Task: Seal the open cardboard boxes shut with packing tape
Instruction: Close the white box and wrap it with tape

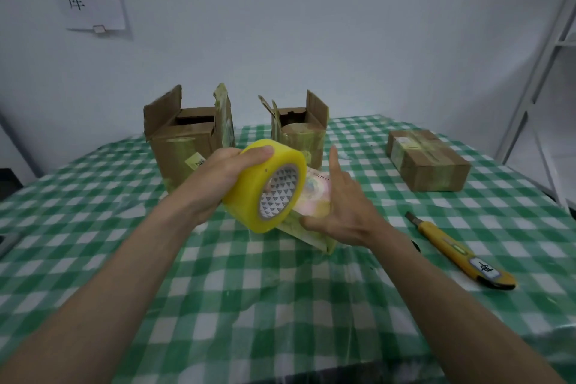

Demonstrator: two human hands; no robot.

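**Left hand feeding tape onto the small box**

Left hand (223, 170) is gripping the wide roll of yellowish clear packing tape (265, 185), thumb curled over its top, and we are holding it just above the green-and-white checked tablecloth (249, 290). Our right hand (338, 206) is staying mostly open, index finger pointing up, while the thumb and palm are pressing on the small tape-wrapped box (311, 196) lying against the roll. To do this step well, we are thinking the tape must stay tight and straight, and the right hand should rub it flat before cutting. We cannot tell where the free tape end is.

Behind, two brown cardboard boxes with raised flaps (187, 137) (300, 131) are waiting open. One flat sealed cardboard box (428, 160) is lying on the right, and the yellow utility knife (458, 251) is resting near our right arm.
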